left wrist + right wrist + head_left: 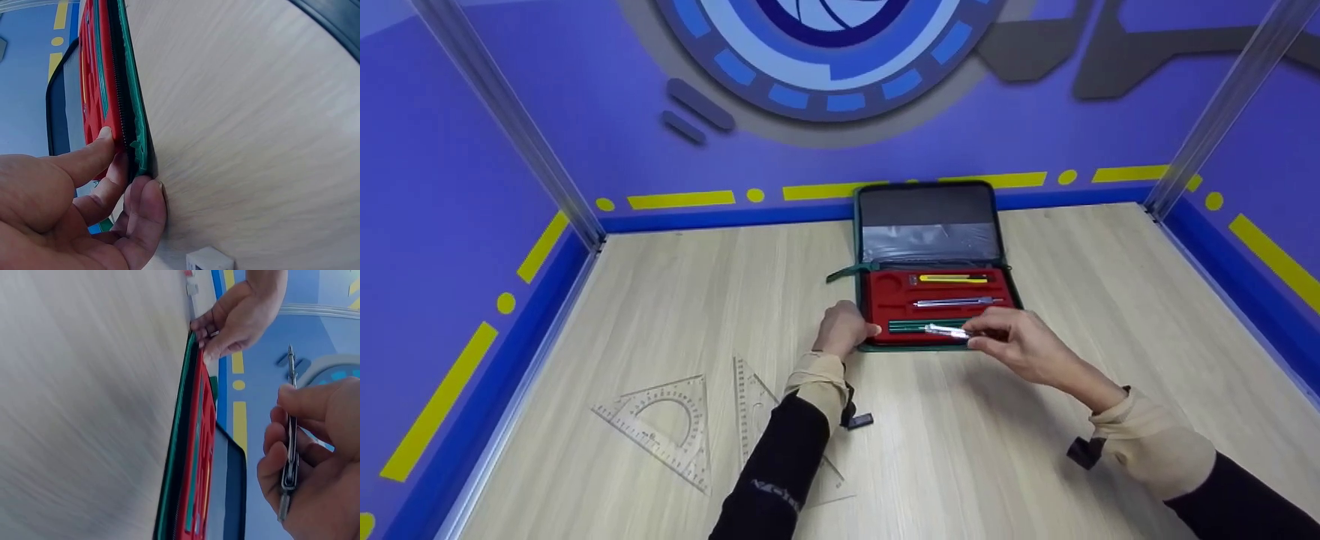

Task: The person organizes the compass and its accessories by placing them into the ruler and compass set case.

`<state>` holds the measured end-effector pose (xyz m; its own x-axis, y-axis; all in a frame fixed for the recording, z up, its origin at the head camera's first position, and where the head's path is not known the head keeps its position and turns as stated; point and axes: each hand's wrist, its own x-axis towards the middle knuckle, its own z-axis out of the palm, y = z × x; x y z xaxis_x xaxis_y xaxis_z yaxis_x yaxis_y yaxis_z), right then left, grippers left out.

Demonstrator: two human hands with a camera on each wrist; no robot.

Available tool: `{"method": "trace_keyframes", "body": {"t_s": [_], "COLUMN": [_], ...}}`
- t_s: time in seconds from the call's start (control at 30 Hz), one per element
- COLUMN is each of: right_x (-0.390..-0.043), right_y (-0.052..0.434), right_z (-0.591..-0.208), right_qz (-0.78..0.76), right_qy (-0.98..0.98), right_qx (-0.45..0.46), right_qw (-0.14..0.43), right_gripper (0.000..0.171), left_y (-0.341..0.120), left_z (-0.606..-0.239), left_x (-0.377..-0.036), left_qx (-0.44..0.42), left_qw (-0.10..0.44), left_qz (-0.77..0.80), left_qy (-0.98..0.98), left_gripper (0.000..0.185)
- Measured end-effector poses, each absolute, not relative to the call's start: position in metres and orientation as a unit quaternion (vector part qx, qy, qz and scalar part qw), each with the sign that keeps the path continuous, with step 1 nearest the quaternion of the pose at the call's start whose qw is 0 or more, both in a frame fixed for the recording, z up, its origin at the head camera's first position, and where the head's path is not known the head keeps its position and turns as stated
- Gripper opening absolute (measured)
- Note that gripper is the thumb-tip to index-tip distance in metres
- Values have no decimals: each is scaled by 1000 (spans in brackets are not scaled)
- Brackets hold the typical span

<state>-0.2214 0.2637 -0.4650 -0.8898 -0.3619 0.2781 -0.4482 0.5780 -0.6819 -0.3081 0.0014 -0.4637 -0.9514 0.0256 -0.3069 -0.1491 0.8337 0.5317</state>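
Note:
A zip case with a green edge lies unfolded, its red tray facing up. At its front left corner my left hand grips the case, thumb on the red tray and fingers curled against the green edge. My right hand pinches a silver drawing compass between thumb and fingers, above the tray's front right part. In the head view the compass overlaps the green pencils in the front slot. Behind them lie a slim silver instrument and a yellow cutter knife.
On the left of the table lie a clear set square with a protractor cutout and a longer clear set square, partly under my left sleeve. A small dark block sits by that sleeve. The case's raised lid stands near the back wall.

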Motion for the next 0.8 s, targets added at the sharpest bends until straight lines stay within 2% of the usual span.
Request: {"method": "trace_keyframes", "body": {"t_s": [0.2, 0.4, 0.57, 0.8], "right_x": [-238, -271, -301, -328], "right_y": [271, 282, 290, 286], "right_z": [-461, -455, -459, -474], "right_qz": [370, 329, 261, 252], "right_qy": [-898, -926, -943, -943], "right_qx": [217, 167, 185, 198], "right_qw": [102, 82, 85, 92], "right_gripper": [18, 25, 25, 20], "left_y": [2, 1, 1, 3], "left_z": [-464, -464, -464, -463], "left_x": [-308, -308, -308, -309], "left_qx": [-34, -38, -36, -40], "left_qw": [155, 151, 151, 154], "left_qz": [290, 286, 285, 281], "left_qy": [944, 945, 946, 947], "left_gripper": [31, 31, 30, 32]}}
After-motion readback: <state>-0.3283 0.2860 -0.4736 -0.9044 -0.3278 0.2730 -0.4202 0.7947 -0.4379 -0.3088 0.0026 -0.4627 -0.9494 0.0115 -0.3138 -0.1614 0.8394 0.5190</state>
